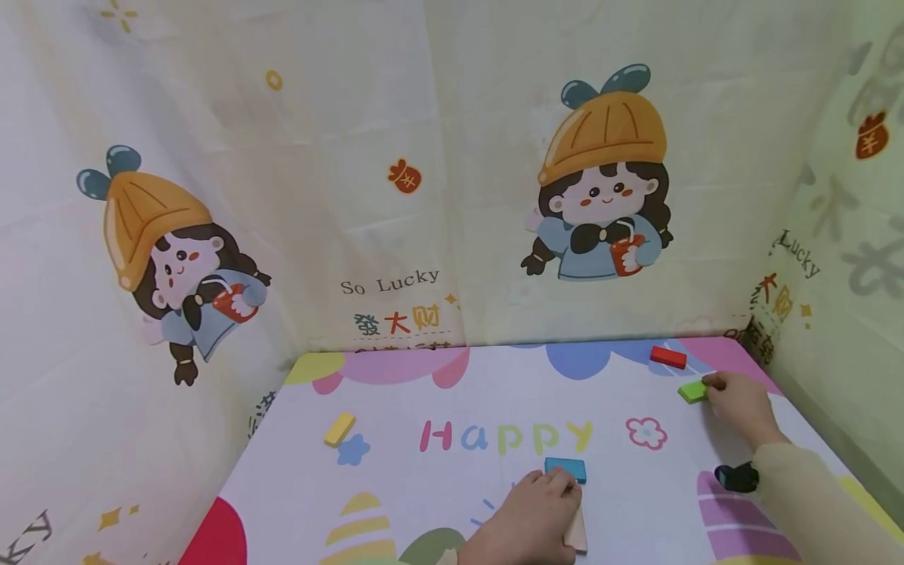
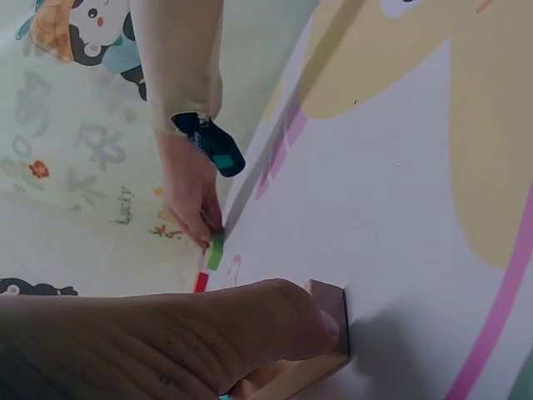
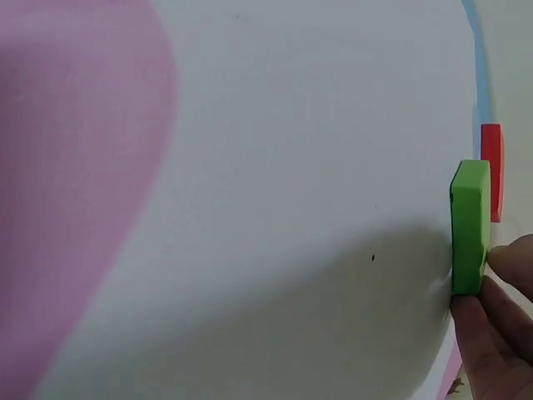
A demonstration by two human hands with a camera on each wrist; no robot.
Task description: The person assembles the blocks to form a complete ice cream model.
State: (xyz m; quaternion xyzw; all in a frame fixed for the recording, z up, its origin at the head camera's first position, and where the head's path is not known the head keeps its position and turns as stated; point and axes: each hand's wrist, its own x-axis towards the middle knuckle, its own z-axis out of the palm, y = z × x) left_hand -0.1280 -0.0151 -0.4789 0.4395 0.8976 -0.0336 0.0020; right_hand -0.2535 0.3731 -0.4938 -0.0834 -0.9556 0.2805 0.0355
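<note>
My left hand (image 1: 526, 514) holds a plain wooden block (image 1: 577, 534) low on the table, its thumb lying along the block in the left wrist view. Just beyond those fingers lies a blue block (image 1: 566, 469), partly covered by them in the head view. At the far right, my right hand (image 1: 745, 404) pinches the end of a green block (image 1: 692, 391) between thumb and fingers. In the right wrist view the green block (image 3: 471, 225) is at the right edge. A red block (image 1: 668, 357) lies a little farther back, apart from the green one.
A yellow block (image 1: 340, 430) lies on the left of the printed white tabletop (image 1: 452, 400). Printed cloth walls (image 1: 487, 314) stand behind the table and at both sides. A dark wrist device (image 1: 737, 476) is strapped to the right forearm.
</note>
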